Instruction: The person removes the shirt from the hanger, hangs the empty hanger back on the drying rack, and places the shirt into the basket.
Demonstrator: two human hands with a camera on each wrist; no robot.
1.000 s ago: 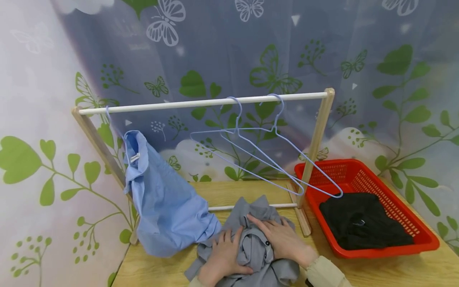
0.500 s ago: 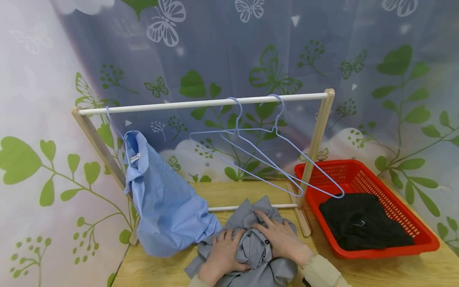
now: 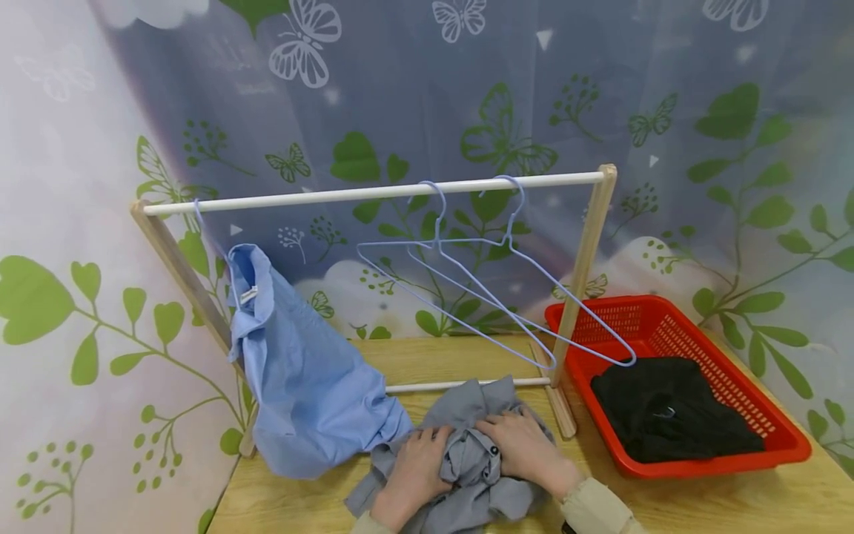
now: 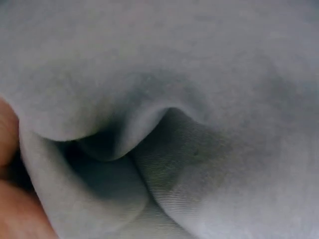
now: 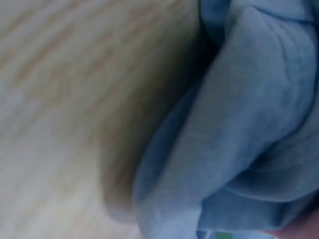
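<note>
A crumpled grey shirt (image 3: pixel 472 456) with a dark button lies bunched on the table at the front middle of the head view. My left hand (image 3: pixel 417 469) grips its left side, fingers bent into the cloth. On the right side my right hand (image 3: pixel 523 449) holds the fabric the same way, its fingertips sunk in folds. Grey cloth (image 4: pixel 224 74) fills the left wrist view, with fingers (image 4: pixel 22 216) at its left edge. In the right wrist view, folds of the shirt (image 5: pixel 224 129) rise beside the wooden tabletop (image 5: pixel 55 99).
A rack with a white rail (image 3: pixel 333 196) stands behind. A light blue garment (image 3: pixel 307 378) hangs at its left, and two bare hangers (image 3: pixel 467 274) at its right. To the right, a red basket (image 3: pixel 723 469) holds a black garment (image 3: pixel 674 415).
My fingers have drawn in from a flatter spread to a bent grip, gathering the grey shirt. Its cloth is more bunched between my hands.
</note>
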